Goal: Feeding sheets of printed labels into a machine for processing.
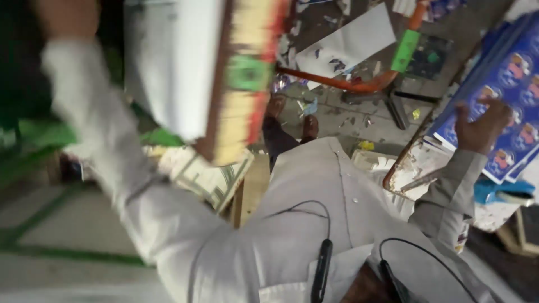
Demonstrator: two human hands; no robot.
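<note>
Right hand (482, 126) rests fingers spread on the blue printed sheets (508, 84); left hand (67, 17), left of them, is blurred, fingers unclear.

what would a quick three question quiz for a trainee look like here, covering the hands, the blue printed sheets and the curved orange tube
1. True or false: the right hand rests on the stack of blue printed paper sheets.
2. What is wrapped round the curved orange metal tube on the littered floor? a) a green band b) a black cable c) a white cloth
3. Fill in: the blurred thick stack of white sheets with a yellow, red and green edge sits beside the raised ___ sleeve.

Key: 1 true; 2 a, the green band; 3 left, the pale left sleeve.
</note>
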